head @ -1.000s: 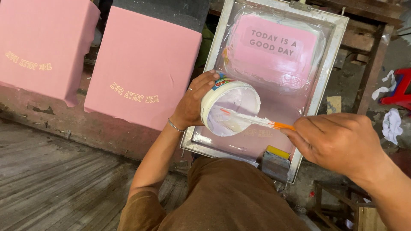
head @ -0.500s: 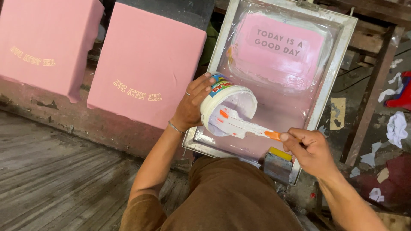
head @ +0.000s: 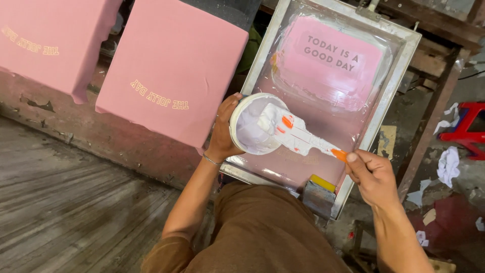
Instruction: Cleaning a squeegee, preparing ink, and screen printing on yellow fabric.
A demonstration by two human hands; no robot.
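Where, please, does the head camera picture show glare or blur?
Head view: soft, even light; pale sheen on the screen; left hand, tub, spatula and right hand fairly sharp; cloth clear; no hard shadows.

Round white tub [head: 252, 126] tipped on its side, with a paint-caked orange spatula [head: 298, 134] poking into it

The tub's mouth faces up toward the camera and a bit right, inside thickly coated in pale white ink, rim smeared too. It sits over the lower left part of the metal-framed screen [head: 394, 76]. The spatula blade is almost fully covered in white goop with a few orange patches showing through; it rests across the tub's right rim, blade end inside, bare orange handle tip sticking out to the lower right over the screen.
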